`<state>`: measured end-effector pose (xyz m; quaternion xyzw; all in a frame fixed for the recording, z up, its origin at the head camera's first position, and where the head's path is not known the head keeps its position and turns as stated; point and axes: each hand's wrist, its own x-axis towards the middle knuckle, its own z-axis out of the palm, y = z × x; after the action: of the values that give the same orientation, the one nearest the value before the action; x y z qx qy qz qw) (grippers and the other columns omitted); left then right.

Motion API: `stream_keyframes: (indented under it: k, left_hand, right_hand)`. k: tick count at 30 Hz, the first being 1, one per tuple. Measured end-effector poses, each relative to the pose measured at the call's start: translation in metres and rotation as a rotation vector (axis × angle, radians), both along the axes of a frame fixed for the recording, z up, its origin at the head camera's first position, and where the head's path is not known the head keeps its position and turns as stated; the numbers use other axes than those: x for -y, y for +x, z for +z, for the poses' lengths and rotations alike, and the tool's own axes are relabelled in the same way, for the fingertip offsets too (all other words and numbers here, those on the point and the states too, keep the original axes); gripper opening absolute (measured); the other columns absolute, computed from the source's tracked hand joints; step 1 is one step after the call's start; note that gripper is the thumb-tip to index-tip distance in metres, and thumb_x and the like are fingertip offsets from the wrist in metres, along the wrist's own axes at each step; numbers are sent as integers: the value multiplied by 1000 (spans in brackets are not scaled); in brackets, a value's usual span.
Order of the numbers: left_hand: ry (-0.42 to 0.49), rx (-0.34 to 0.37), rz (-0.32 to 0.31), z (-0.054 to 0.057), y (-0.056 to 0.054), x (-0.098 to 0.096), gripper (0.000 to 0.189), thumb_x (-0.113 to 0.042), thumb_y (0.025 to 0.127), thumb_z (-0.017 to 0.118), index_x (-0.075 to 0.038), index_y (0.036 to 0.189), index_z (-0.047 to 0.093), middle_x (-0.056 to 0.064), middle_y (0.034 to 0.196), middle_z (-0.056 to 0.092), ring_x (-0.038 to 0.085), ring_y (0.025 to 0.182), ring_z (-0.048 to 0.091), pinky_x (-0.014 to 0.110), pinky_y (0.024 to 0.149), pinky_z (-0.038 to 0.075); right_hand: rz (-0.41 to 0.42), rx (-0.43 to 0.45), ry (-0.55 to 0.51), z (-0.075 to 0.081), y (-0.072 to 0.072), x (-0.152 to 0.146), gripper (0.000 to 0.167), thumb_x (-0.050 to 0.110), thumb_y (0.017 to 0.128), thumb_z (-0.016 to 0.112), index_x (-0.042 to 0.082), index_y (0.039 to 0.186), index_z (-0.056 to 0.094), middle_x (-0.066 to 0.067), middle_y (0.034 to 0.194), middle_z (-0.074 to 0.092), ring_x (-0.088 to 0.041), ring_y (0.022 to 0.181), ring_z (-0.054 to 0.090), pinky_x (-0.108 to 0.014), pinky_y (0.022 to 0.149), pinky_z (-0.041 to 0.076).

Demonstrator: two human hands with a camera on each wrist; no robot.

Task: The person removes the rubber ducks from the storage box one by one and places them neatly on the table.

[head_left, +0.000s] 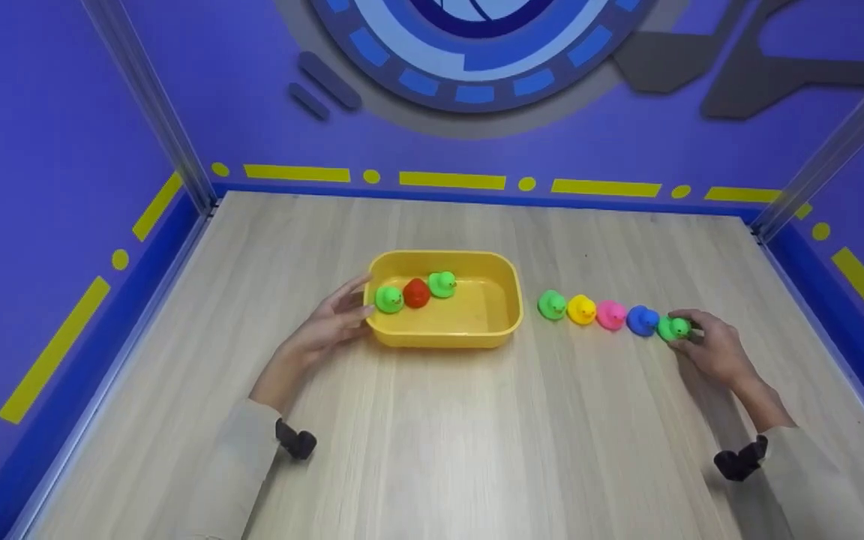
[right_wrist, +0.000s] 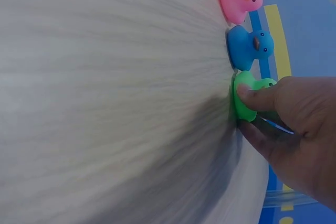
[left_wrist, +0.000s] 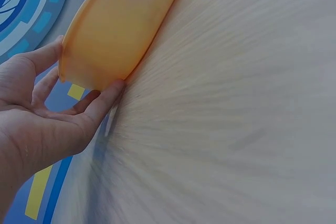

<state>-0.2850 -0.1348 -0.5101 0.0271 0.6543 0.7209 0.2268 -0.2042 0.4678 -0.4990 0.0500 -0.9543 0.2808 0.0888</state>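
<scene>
1. The left hand [head_left: 327, 322] was open, fairly straight fingers touching the left end of the yellow tub [head_left: 443, 341].
2. Inside sat a green duck [head_left: 389, 299], a red toy [head_left: 416, 293] and another green duck [head_left: 442, 284].
3. Right of the tub ran a row: third green duck [head_left: 552, 305], yellow duck [head_left: 581, 310], pink duck [head_left: 611, 315], blue duck [head_left: 642, 321].
4. Beside the blue one, the end green duck [head_left: 674, 328] was pinched by the right hand [head_left: 717, 349].

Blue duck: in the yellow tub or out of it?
Out. The blue duck stands on the table, right of the yellow tub, next to the pink duck.
</scene>
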Motion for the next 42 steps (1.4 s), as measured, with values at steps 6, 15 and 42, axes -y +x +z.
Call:
stream_keyframes:
  k: [6,15,42]
  left_hand:
    - [-17,0,-5,-2,1,-2,67,-7,101,61,-28,160,35,12,165,31,33,145,44,46,115,46]
    - [-1,21,3,-2,2,-4,68,-8,100,63,-30,158,38,10,163,33,33,145,46,47,116,45]
    - [4,13,-12,1,1,2,66,-10,102,61,-32,159,36,10,164,31,33,146,43,48,118,43]
  right_hand:
    - [-8,33,-12,-1,3,0,50,-13,87,70,-13,134,54,-39,131,57,-56,124,53,-62,98,46]
    - [20,80,0,5,3,-1,56,-8,88,71,-11,140,49,-40,135,55,-57,125,51,-70,102,43]
    - [294,147,97,75,-36,67,56,7,95,70,-8,145,47,-33,146,49,-52,131,48,-70,106,43]
